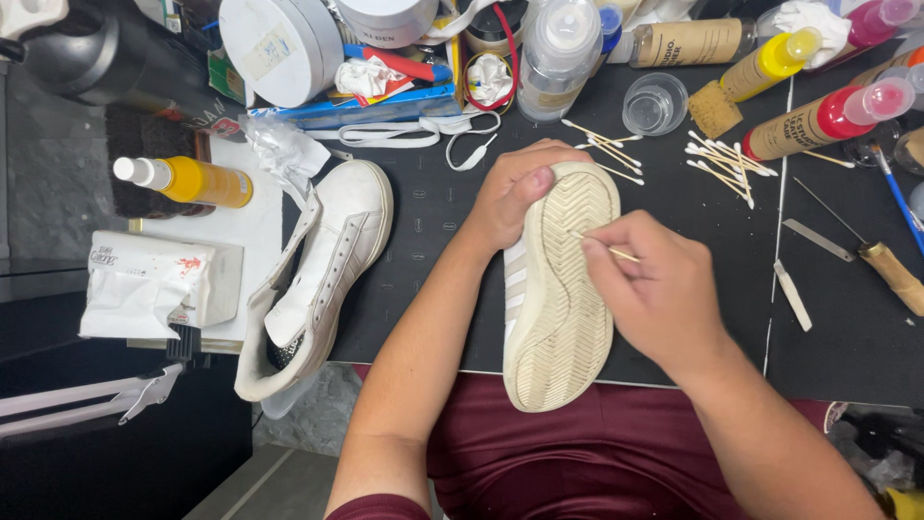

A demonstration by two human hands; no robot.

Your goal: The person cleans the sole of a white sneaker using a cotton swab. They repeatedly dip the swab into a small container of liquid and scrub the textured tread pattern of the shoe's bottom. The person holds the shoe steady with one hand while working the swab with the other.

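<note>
Maroon shirt and lap fill the near edge, and just past that I've got both hands on a white sneaker (558, 289) turned sole-up, toe pointing far, heel hanging over the near edge of the black mat (433, 212). Left hand (515, 193) is wrapped around the toe end, fingers curled over the far side and thumb pressed flat on the sole's rim. Right hand (659, 294) has its fingers bunched together, pinching a cotton swab (606, 248) whose tip touches the zigzag tread around the middle of the sole. Over to the left, the other sneaker (322, 270) lies on its side, laces out, partly on the mat and partly on a white sheet. Its loose white laces (414, 133) sit further back. Far right of the shoe there's a scatter of spare swabs (727, 159), a small clear cup (654, 103), and some squeeze bottles with yellow and red caps (808, 116). A yellow bottle (188, 180) lies on its side at far left, with a white wipes pack (154, 284) near it.
</note>
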